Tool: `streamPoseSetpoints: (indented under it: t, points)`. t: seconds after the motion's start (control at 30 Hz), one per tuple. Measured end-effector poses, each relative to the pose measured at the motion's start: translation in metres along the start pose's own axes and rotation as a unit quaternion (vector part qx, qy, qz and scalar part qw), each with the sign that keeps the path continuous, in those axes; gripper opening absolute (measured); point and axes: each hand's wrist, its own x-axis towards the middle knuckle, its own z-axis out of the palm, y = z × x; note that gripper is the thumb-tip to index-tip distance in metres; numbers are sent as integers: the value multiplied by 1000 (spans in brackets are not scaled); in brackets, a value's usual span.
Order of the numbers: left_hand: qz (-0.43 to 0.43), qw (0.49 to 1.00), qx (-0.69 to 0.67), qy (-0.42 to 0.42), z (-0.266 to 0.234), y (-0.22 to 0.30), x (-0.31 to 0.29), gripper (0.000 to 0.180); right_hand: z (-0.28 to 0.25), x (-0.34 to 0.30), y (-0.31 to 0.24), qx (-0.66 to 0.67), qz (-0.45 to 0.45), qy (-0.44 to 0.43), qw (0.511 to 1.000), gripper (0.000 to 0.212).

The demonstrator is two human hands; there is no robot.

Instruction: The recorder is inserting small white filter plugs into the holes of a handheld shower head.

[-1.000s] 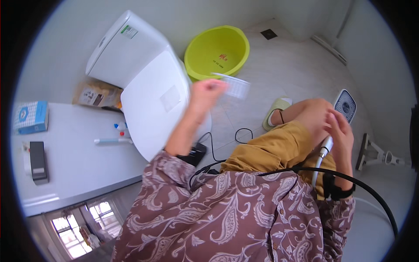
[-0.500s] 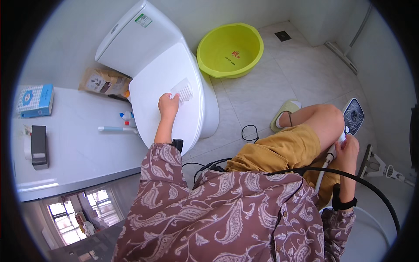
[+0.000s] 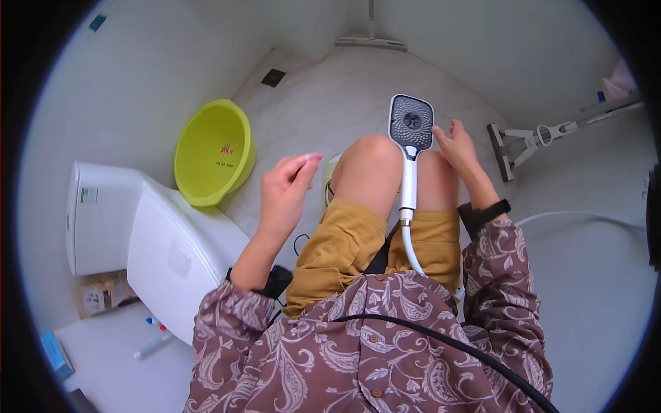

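A white hand shower with a square grey spray face [image 3: 411,124] lies between my thighs, its white hose running down toward my lap. Just to the right of the spray face is my right hand [image 3: 460,148], fingers apart and nothing in them. In the air left of my knees, my left hand [image 3: 286,182] has its thumb and forefinger pinched together; anything between them is too small to make out. A clear ridged plastic piece [image 3: 180,258] rests on the lid of the white toilet [image 3: 158,227].
A yellow-green basin [image 3: 213,155] stands on the floor behind the toilet. A squeegee mop [image 3: 530,141] leans in from the right, and another wiper [image 3: 372,43] lies by the far wall. Beside the toilet is a brown bag [image 3: 103,296]. A black cable [image 3: 441,344] crosses my shirt.
My view has swung right. My left hand has left the clear plastic piece on the toilet lid. My right hand has let go of the hand shower, which now stands between my thighs.
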Motion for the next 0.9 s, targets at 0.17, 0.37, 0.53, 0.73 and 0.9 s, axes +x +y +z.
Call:
streamPoseSetpoints:
  t: [0.17, 0.37, 0.53, 0.73, 0.9]
  points:
    - [-94, 955, -277, -42, 67, -11, 98, 18, 22, 33, 22, 88, 84, -82, 989, 58]
    - [-230, 922, -298, -90, 115, -51, 169, 21, 34, 32, 15, 337, 171, -329, 865, 28]
    - [-241, 898, -307, -204, 129, -26, 187, 19, 19, 33, 12, 403, 133, -353, 834, 32]
    - [-116, 911, -271, -287, 115, 8, 172, 12, -27, 22, -35, 493, 76, -304, 812, 34]
    - [-115, 938, -266, -190, 98, 31, 118, 15, -60, -15, -60, 406, 118, -286, 860, 65]
